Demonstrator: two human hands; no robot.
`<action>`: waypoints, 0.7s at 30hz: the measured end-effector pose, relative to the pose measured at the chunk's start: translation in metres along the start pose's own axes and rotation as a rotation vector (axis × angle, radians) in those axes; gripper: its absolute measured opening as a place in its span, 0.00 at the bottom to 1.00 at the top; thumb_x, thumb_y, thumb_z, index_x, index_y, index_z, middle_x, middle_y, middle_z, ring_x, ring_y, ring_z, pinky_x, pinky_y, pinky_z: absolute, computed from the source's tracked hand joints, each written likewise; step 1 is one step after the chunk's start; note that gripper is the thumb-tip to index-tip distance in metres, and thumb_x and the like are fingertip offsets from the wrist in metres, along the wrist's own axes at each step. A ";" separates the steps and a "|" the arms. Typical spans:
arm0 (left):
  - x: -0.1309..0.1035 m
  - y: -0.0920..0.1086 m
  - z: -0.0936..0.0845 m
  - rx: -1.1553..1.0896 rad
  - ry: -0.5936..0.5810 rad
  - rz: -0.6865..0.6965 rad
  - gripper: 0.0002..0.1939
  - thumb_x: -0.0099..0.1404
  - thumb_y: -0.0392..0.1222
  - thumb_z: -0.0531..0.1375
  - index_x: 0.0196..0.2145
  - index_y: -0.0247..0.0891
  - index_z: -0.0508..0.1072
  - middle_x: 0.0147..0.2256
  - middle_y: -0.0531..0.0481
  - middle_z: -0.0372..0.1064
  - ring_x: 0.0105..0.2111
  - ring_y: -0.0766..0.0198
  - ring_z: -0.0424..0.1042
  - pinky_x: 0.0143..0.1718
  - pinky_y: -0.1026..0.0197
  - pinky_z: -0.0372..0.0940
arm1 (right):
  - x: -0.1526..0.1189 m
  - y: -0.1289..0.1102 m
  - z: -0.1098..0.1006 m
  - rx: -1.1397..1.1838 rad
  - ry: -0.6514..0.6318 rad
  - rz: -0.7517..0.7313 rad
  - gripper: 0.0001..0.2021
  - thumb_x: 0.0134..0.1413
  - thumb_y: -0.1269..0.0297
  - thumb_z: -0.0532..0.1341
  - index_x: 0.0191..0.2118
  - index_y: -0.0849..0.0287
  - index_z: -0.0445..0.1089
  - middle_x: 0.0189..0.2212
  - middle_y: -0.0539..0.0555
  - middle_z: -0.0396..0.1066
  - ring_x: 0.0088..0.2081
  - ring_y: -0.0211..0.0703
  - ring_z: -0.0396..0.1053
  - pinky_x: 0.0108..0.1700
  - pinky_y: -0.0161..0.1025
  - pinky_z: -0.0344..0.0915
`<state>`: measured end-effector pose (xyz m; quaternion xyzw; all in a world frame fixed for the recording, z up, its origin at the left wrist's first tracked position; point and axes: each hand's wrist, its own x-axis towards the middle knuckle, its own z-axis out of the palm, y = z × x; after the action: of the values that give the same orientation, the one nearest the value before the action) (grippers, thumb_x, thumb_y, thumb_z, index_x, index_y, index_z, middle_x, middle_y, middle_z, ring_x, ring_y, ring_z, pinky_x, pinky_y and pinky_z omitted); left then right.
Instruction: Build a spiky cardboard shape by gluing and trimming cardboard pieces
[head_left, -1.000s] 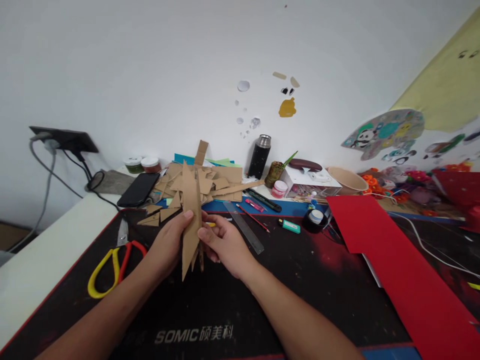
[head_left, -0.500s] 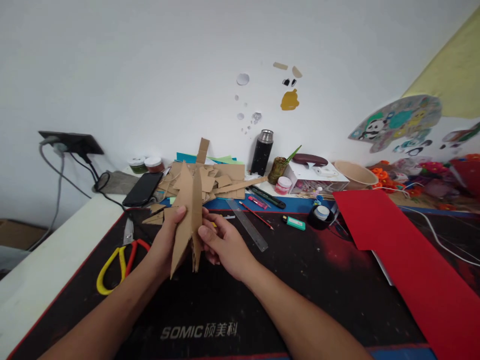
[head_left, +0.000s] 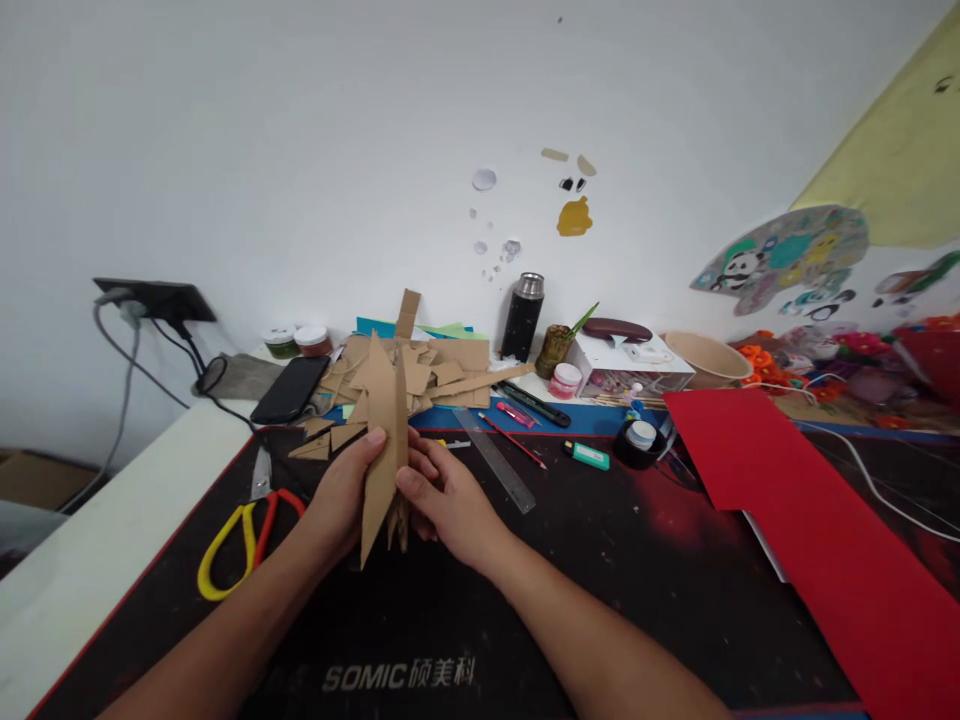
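Above the black mat, both hands grip a folded, pointed piece of brown cardboard [head_left: 385, 440], held upright. My left hand [head_left: 347, 490] closes on its left side with the thumb against the near face. On the right edge, my right hand [head_left: 446, 498] pinches the cardboard, its thumb in front and the other fingers partly hidden behind. Narrow cardboard points stick out below, between the hands. Scissors [head_left: 251, 530] with one yellow and one red handle lie left of my left hand. Beyond my right hand lies a clear ruler [head_left: 499, 462].
Behind the hands is a pile of cardboard scraps [head_left: 457, 365]. A phone [head_left: 289, 390] lies to its left, a black flask [head_left: 523, 318] stands to its right. A pencil [head_left: 513, 442], a box cutter [head_left: 534, 403] and a green lighter [head_left: 588, 455] rest nearby. Red paper [head_left: 810, 540] covers the right side.
The cardboard has turned slightly, so its fold looks narrower and more points show underneath. Both hands keep their hold. The whole view has shifted a little, with the scene lower in the picture.
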<state>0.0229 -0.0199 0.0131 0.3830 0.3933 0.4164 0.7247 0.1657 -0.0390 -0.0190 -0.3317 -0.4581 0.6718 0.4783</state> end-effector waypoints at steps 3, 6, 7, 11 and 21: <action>0.002 -0.004 -0.003 -0.047 -0.014 0.014 0.28 0.64 0.58 0.61 0.53 0.34 0.73 0.32 0.41 0.82 0.17 0.50 0.77 0.14 0.54 0.70 | 0.001 0.000 -0.001 -0.020 -0.014 0.006 0.42 0.52 0.35 0.72 0.64 0.56 0.66 0.31 0.44 0.68 0.19 0.30 0.58 0.17 0.31 0.54; 0.003 -0.006 -0.004 -0.095 -0.020 0.049 0.25 0.64 0.55 0.63 0.51 0.33 0.74 0.31 0.41 0.82 0.18 0.50 0.77 0.15 0.54 0.72 | 0.001 -0.001 -0.001 -0.029 -0.023 0.015 0.44 0.51 0.36 0.73 0.65 0.57 0.64 0.31 0.44 0.68 0.19 0.30 0.59 0.17 0.31 0.54; 0.003 -0.006 -0.003 -0.102 -0.025 0.053 0.25 0.64 0.55 0.63 0.51 0.33 0.74 0.31 0.41 0.82 0.18 0.50 0.78 0.15 0.54 0.72 | 0.001 -0.001 -0.001 -0.031 -0.023 0.015 0.44 0.51 0.36 0.73 0.65 0.58 0.64 0.31 0.44 0.67 0.19 0.30 0.59 0.17 0.31 0.54; 0.003 -0.005 -0.002 -0.071 -0.053 0.031 0.28 0.62 0.57 0.64 0.50 0.30 0.76 0.29 0.41 0.81 0.15 0.51 0.75 0.13 0.55 0.69 | 0.002 0.001 -0.001 -0.034 -0.030 0.008 0.44 0.51 0.35 0.73 0.66 0.57 0.63 0.32 0.45 0.69 0.18 0.29 0.58 0.16 0.31 0.52; 0.005 -0.006 -0.007 -0.116 -0.016 0.026 0.26 0.65 0.54 0.62 0.52 0.30 0.75 0.27 0.42 0.81 0.13 0.50 0.74 0.11 0.55 0.68 | 0.003 0.000 -0.002 -0.030 -0.042 0.006 0.45 0.51 0.36 0.74 0.66 0.56 0.63 0.35 0.46 0.70 0.18 0.28 0.59 0.16 0.31 0.53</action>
<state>0.0203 -0.0161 0.0035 0.3486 0.3577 0.4448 0.7434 0.1666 -0.0353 -0.0198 -0.3262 -0.4771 0.6731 0.4613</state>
